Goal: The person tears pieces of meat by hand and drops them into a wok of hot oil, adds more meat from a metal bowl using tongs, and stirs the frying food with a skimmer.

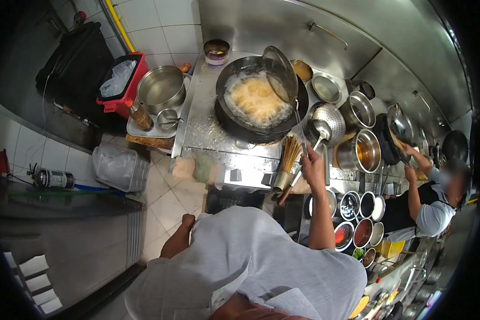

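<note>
My right hand (313, 166) is closed around the handle of a wire mesh strainer (281, 73), whose round head rests over the right side of a black wok (225, 113). Inside the wok, golden pieces of food (255, 98) sit in bubbling, foamy oil. Beside my right hand lie a metal ladle (319, 128), a perforated skimmer (333, 118) and a bamboo brush (287, 160). My left hand (189, 220) hangs low at my left side, away from the counter. Its fingers look curled, and nothing shows in them.
A steel pot (161, 88), a bottle (139, 115) and a red bin (140, 69) stand left. Pots (360, 152) and sauce containers (363, 232) fill the right side. A co-worker (426, 197) stands at far right. A plastic tub (120, 166) is at lower left.
</note>
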Demonstrator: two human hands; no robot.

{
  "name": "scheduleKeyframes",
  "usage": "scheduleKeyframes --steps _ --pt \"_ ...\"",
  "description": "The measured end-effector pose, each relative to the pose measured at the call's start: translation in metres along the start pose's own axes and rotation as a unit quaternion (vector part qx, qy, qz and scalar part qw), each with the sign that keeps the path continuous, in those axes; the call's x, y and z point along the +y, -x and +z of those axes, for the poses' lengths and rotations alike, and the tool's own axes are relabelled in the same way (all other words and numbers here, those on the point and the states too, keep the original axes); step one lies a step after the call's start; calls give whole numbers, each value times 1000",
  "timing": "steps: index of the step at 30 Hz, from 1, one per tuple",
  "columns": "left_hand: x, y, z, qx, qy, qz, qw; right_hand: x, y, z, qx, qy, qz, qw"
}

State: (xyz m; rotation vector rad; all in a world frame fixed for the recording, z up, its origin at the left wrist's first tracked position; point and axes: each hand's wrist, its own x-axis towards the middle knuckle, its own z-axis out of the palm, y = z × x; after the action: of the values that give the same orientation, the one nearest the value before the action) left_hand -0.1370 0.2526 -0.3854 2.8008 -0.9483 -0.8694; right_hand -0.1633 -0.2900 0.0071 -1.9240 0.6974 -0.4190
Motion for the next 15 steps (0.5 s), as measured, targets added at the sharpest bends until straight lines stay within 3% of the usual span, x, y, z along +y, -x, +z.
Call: scheduleKeyframes --steps 5,7,11,15 --pt "-2 5 -8 -29 -34 5 999 -27 19 24 -76 9 104 992" --pt "2 5 -18 -43 -40 2 998 11 0 50 -76 20 -25 997" --pt "1 5 -24 -26 -40 22 999 4 -29 67 -98 -21 -8 995" --pt "6 6 -42 -52 -28 -7 998 -20 -15 66 -63 32 -12 997"
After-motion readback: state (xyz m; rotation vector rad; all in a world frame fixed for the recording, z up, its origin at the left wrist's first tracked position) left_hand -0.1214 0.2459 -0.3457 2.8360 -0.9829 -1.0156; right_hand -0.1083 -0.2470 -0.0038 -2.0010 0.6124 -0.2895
